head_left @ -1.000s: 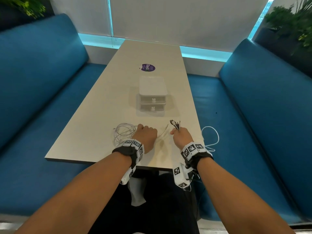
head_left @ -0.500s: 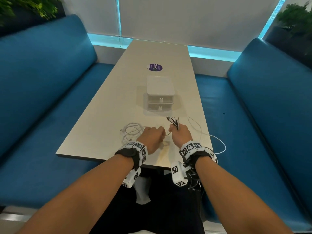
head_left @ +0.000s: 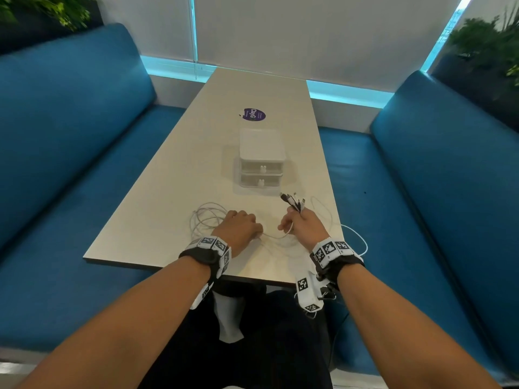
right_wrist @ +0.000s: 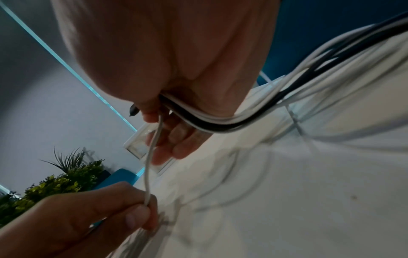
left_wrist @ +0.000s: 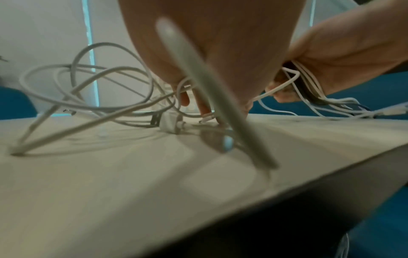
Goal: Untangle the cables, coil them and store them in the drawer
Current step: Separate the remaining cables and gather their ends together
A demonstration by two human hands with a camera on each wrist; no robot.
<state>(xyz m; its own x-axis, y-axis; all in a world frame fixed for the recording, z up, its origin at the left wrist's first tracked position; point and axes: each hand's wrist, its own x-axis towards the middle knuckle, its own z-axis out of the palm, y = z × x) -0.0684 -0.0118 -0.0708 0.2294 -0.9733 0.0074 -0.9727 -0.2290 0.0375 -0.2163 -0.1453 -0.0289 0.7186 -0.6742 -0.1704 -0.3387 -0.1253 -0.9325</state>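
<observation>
A loose tangle of white cables (head_left: 206, 220) lies on the table's near end, left of my left hand (head_left: 241, 228). That hand pinches one white cable (right_wrist: 146, 176) between thumb and fingers. The strand runs across to my right hand (head_left: 302, 224), which grips a bundle of white and black cables (right_wrist: 220, 122). Their plug ends (head_left: 292, 199) stick up out of the fist. More white cable (head_left: 355, 237) loops over the table's right edge. A small white two-drawer box (head_left: 261, 161) stands behind the hands, with both drawers closed.
The pale table (head_left: 168, 175) runs away from me between two blue benches (head_left: 61, 153). A purple round sticker (head_left: 254, 114) lies beyond the drawer box. Plants (head_left: 488, 43) stand in the back corners.
My hands came close together half a second ago and have now drawn apart, stretching a white strand between them. The right hand's cable loop has shifted along the table's right edge.
</observation>
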